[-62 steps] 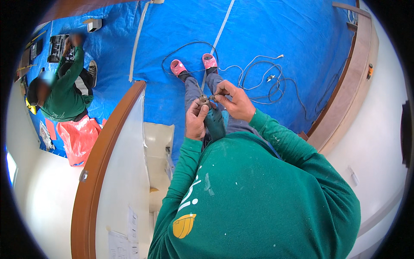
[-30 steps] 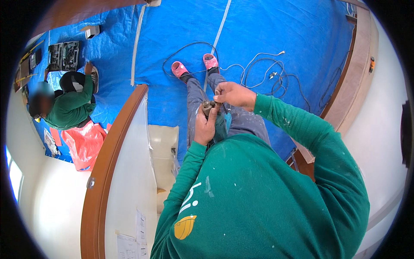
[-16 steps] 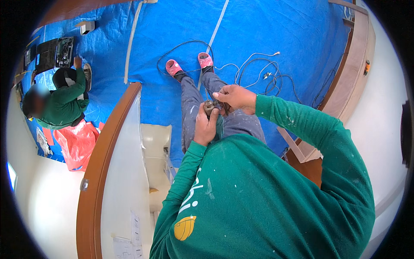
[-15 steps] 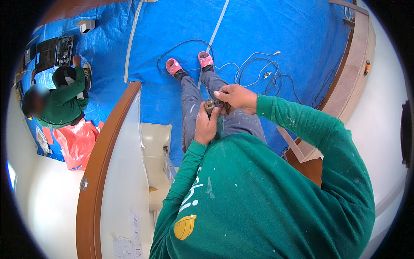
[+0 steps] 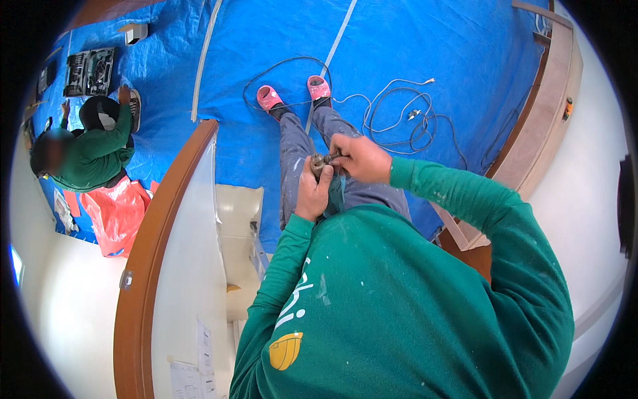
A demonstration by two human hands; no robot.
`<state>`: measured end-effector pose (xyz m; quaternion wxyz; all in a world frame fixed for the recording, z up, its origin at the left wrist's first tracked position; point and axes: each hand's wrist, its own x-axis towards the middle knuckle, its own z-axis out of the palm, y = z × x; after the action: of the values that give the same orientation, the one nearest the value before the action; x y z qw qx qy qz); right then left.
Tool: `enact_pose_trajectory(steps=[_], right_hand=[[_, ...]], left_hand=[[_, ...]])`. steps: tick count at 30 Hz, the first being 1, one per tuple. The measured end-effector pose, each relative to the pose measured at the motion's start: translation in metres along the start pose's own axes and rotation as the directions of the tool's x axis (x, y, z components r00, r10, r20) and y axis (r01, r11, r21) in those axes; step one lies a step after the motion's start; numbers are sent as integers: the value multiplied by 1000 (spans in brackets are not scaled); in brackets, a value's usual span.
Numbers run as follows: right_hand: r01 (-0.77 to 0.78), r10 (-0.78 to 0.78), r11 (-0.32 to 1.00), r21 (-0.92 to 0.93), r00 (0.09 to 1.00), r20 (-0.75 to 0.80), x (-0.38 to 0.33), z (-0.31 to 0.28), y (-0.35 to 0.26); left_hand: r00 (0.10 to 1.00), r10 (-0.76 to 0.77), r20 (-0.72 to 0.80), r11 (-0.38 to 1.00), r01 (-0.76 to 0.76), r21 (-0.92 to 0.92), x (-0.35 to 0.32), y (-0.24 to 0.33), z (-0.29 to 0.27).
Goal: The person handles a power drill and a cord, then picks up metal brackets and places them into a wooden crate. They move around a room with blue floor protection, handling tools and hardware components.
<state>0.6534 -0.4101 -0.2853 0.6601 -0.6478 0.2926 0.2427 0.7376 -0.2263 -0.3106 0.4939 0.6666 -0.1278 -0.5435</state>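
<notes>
In front of my thighs, my left hand [image 5: 311,194] is wrapped round a power drill [image 5: 335,191] just below its metal chuck [image 5: 318,163]. The drill has a teal body, mostly hidden by my hands and legs. My right hand [image 5: 362,158] is closed, its fingers pinching a small dark metal chuck key [image 5: 334,157] against the chuck's right side. A thin bit seems to point away from me out of the chuck, though it is hard to make out against my trousers.
Blue sheeting [image 5: 266,40] covers the floor. Loose cables [image 5: 399,120] lie ahead and right of my pink slippers [image 5: 269,98]. A brown-edged partition [image 5: 159,226] stands left; wooden boards [image 5: 545,120] line the right wall. At far left a co-worker [image 5: 96,156] crouches by a tool case [image 5: 90,73].
My right hand has turned and shifted slightly at the chuck, showing more of the key. The co-worker's tool case now lies open flat, with tools showing; earlier its dark lid was partly raised.
</notes>
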Motion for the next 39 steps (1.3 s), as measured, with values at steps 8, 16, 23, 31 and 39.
enact_pose_trajectory(steps=[8, 16, 23, 31, 39], right_hand=[[288, -325, 901, -325, 943, -65, 9, 15, 6], [-410, 378, 825, 388, 912, 161, -7, -9, 2], [-757, 442, 338, 559, 652, 616, -4, -25, -4], [-644, 481, 433, 631, 757, 442, 4, -13, -7], [-512, 492, 720, 469, 853, 176, -1, -10, -27]], left_hand=[[998, -11, -59, 996, 6, -93, -1, -12, -7], [1000, -14, 1, 995, 14, -103, -4, -14, -6], [999, 40, -3, 999, -40, -34, -9, -10, 1], [998, 68, 4, 997, -68, -26, -9, -9, 2], [1000, 25, 16, 998, -24, -59, -5, -12, 0]])
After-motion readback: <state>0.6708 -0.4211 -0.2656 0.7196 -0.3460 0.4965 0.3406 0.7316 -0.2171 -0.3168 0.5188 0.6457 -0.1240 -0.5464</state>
